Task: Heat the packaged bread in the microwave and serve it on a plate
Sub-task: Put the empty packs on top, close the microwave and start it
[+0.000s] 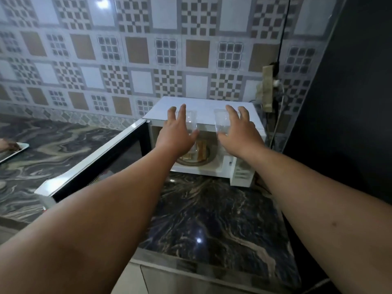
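Note:
The white microwave (203,109) stands on the marble counter with its door (95,164) swung open to the left. Toasted-looking bread slices (200,152) lie on the glass turntable (191,163) inside. Before the opening, my left hand (177,132) and my right hand (238,134) each grip an end of clear plastic packaging (220,122), thumbs below and fingers spread above. The plastic is see-through, so I cannot tell whether it is one piece or two. A white plate (16,150) sits at the far left of the counter.
Another person's hand (8,145) rests on the plate at the left edge. A power strip (267,88) with cables hangs on the tiled wall right of the microwave. A dark panel (350,102) closes off the right side. The open door juts out over the counter (212,219).

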